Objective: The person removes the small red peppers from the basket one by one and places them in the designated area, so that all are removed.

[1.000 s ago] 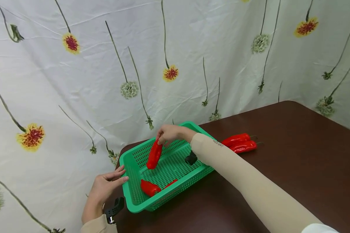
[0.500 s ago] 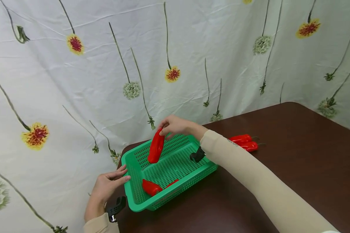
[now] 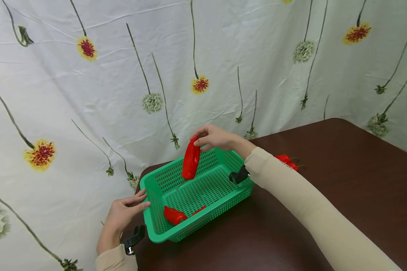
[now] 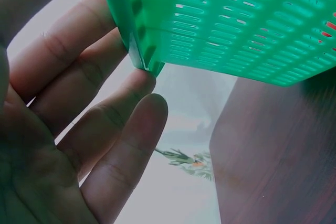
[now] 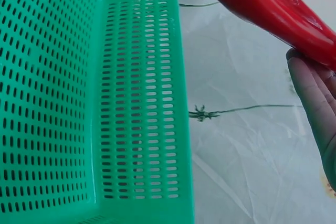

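From the left, my left hand (image 3: 123, 216) touches the end rim of a green perforated plastic basket (image 3: 203, 218). The left wrist view shows its fingers (image 4: 113, 121) nearly straight, fingertips at the rim. My right hand (image 3: 217, 138) holds a long red pepper (image 3: 191, 160) by its upper end, between thumb and fingers. That pepper hangs over the basket, its thin stem pointing down. Inside, near the front left corner, lies another red pepper (image 3: 174, 215). Beside it, the front wall mostly hides a further bit of red (image 3: 199, 210).
On the dark brown table (image 3: 342, 188), right of the basket, lie more red peppers (image 3: 285, 159) with green stems, partly behind the right sleeve (image 3: 291, 188). A white cloth (image 3: 105, 86) printed with flowers hangs behind the table.
My right hand has risen and moved right with the pepper, which was lower inside the basket. My left hand has stayed at the rim.
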A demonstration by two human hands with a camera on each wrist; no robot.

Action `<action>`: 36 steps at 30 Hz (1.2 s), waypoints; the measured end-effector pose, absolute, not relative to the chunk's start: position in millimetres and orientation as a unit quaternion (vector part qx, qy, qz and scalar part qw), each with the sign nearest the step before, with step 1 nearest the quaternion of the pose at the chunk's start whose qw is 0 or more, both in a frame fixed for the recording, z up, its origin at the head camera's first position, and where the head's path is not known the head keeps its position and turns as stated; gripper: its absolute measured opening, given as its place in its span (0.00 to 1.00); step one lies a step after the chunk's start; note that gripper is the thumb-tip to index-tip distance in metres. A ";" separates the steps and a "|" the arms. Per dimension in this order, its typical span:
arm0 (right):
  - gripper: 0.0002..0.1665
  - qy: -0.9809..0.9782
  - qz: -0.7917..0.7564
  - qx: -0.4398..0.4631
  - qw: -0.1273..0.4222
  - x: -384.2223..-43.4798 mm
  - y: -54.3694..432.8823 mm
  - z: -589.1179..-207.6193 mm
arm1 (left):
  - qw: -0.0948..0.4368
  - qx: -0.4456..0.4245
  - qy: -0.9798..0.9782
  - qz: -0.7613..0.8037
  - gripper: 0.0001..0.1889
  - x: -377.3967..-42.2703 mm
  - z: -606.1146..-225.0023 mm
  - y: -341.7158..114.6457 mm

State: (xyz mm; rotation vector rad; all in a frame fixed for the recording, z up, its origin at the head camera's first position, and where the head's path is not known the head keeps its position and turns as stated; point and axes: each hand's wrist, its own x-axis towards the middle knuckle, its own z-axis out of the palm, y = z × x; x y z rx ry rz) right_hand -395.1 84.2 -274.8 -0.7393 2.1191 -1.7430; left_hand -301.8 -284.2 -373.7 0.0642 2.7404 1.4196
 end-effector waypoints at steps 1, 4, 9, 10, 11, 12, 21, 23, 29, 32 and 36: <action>0.19 0.736 -0.611 -0.254 0.146 -395.1 86.8 -274.0 | 0.027 0.020 0.887 0.460 0.32 -301.6 -373.6 -284.3; 0.18 0.733 -0.619 -0.250 0.132 -393.4 94.8 -270.4 | 0.025 0.019 0.887 0.460 0.32 -301.1 -373.7 -284.7; 0.14 0.729 -0.627 -0.253 0.104 -390.2 111.2 -268.3 | 0.024 0.026 0.888 0.458 0.32 -301.7 -374.8 -284.8; 0.13 0.730 -0.627 -0.254 0.099 -389.4 114.6 -268.2 | 0.024 0.027 0.888 0.458 0.32 -301.9 -375.0 -284.7; 0.12 0.730 -0.627 -0.255 0.095 -388.2 118.1 -268.0 | 0.025 0.028 0.888 0.459 0.32 -302.2 -375.1 -284.5; 0.12 0.730 -0.627 -0.256 0.091 -386.9 121.4 -267.7 | 0.025 0.029 0.887 0.460 0.32 -302.3 -375.0 -284.2; 0.18 0.728 -0.619 -0.287 0.071 -374.5 143.0 -260.1 | 0.023 0.029 0.885 0.463 0.32 -300.9 -372.6 -283.7; 0.18 0.727 -0.616 -0.296 0.069 -371.2 146.9 -258.7 | 0.023 0.028 0.886 0.463 0.32 -300.6 -372.5 -284.1; 0.18 0.723 -0.612 -0.314 0.065 -362.6 154.8 -255.2 | 0.022 0.028 0.887 0.460 0.31 -301.3 -373.0 -286.5; 0.19 0.719 -0.613 -0.320 0.066 -359.3 157.3 -254.9 | 0.022 0.030 0.888 0.457 0.31 -301.1 -373.9 -286.9; 0.20 0.718 -0.614 -0.322 0.059 -355.3 159.3 -256.3 | 0.026 0.035 0.885 0.463 0.30 -300.5 -374.6 -286.3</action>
